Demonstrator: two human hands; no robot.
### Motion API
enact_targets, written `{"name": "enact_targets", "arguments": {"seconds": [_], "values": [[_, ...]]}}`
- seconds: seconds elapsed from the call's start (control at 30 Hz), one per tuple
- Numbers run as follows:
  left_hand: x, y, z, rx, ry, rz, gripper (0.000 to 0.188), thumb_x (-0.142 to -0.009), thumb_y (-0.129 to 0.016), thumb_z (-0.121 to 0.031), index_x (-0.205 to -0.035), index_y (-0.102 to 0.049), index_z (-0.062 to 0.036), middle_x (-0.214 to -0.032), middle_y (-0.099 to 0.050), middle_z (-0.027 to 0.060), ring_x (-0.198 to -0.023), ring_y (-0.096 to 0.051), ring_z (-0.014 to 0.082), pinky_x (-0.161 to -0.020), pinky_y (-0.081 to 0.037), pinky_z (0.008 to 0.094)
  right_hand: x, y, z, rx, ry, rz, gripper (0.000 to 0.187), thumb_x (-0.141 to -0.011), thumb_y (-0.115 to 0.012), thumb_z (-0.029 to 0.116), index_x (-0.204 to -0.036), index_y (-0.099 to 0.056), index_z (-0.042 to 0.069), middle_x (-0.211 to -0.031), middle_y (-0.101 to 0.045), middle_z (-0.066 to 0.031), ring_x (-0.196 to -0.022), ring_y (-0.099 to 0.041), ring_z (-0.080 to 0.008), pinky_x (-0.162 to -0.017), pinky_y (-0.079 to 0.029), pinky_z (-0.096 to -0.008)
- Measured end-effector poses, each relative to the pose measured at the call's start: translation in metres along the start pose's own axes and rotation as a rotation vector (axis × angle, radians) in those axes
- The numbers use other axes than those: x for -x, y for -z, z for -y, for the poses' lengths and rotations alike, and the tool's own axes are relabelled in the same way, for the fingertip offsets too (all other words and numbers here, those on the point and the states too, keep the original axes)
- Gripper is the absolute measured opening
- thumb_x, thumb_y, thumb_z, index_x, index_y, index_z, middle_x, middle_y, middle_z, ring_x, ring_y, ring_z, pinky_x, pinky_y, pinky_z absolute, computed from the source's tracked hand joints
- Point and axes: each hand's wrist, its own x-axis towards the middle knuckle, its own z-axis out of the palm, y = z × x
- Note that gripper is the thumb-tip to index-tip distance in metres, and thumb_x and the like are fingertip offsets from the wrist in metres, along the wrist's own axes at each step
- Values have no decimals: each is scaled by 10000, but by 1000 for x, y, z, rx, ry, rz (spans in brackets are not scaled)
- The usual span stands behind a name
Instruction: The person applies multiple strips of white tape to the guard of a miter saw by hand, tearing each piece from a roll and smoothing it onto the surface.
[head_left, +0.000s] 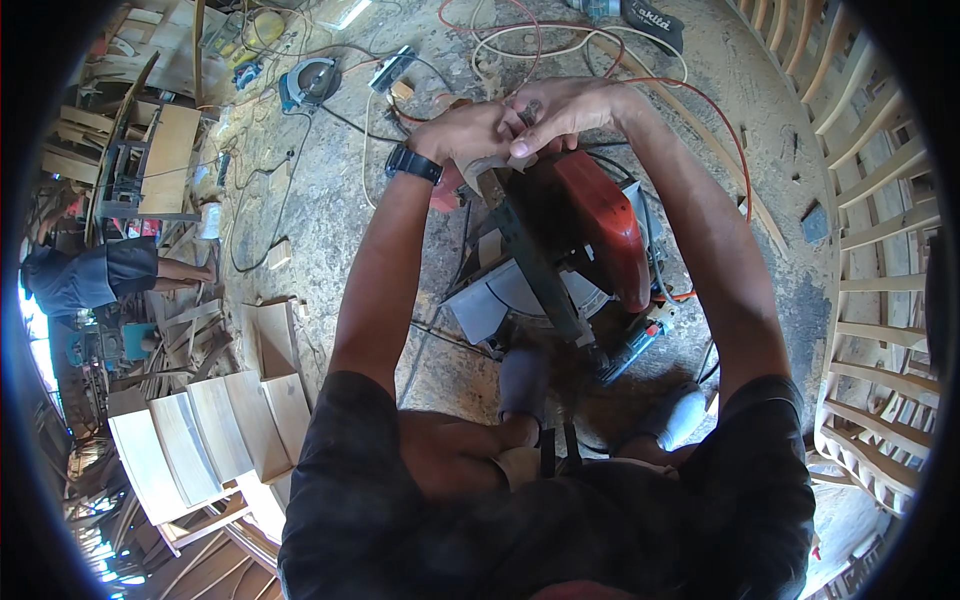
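My left hand [468, 136], with a dark watch on its wrist, and my right hand [570, 110] meet at the far side of a red-housed machine [608, 225]. Fingers of both hands are curled close together. A small pale flat piece [487, 163] shows just under my left hand; what it is I cannot make out. The right thumb points left across the other fingers, and whatever lies between them is hidden. The machine has a long dark green bar [535, 265] and a pale curved base. A teal power tool [630, 352] lies at its near side.
A circular saw [310, 82] and another corded tool [392, 68] lie on the dusty floor, with hoses and cords around. Curved wooden slats [885, 230] line the right. Pale wooden panels [215, 430] stand at lower left. Another person [95, 275] is at far left.
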Motion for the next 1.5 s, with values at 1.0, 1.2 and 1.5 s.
{"name": "enact_targets", "arguments": {"seconds": [1.0,1.2,1.5], "values": [[-11,0,-5,-184,104,101,627,-747,-702,-571,-1147,-693,-88,-1036,-718,151,-967,-682,303,-842,-518,381,16,-18,-18,-273,-85,-123,276,-849,-640,226,-1038,-693,33,-907,-684,-64,-817,-650,-129,-690,-534,-293],[-15,2,-12,-281,112,140,604,-732,-710,-505,-1180,-693,-101,-1090,-712,155,-1012,-678,314,-873,-517,386,-10,-43,-55,-601,-25,-151,246,-784,-717,240,-930,-719,42,-800,-654,-23,-704,-619,-122,-639,-512,-279],[-25,-5,5,-263,72,172,492,-715,-700,-355,-1113,-700,-67,-1059,-709,176,-969,-676,318,-827,-518,402,-2,-61,-48,-935,55,-360,156,-781,-725,122,-815,-701,-29,-682,-632,-56,-528,-570,-136,-433,-418,-312]]}}
